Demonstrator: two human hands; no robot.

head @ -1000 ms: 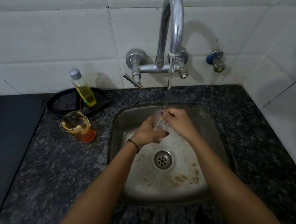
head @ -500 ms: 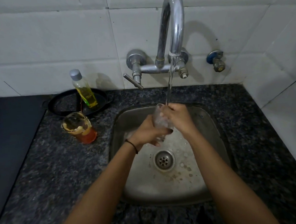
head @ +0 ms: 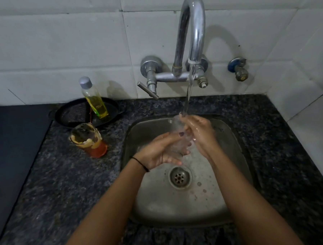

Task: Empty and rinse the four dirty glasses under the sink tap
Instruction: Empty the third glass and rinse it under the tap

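On the bench (head: 48, 184), a dirty glass (head: 88, 140) with orange dregs stands near the sink (head: 238, 137) edge; a stray elbow could tip it. Over the basin, the left hand (head: 162, 150) cups the clear glass (head: 178, 136) under the stream, the right hand (head: 200, 133) fingers clasping its rim. Wet, it could slip and crack.

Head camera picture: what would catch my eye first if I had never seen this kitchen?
First, the two hands over the steel sink: the left hand and right hand hold a clear glass under the stream running from the tall chrome tap. Next, a dirty glass with orange liquid and foam stands on the dark counter left of the sink, in front of a bottle of yellow liquid.
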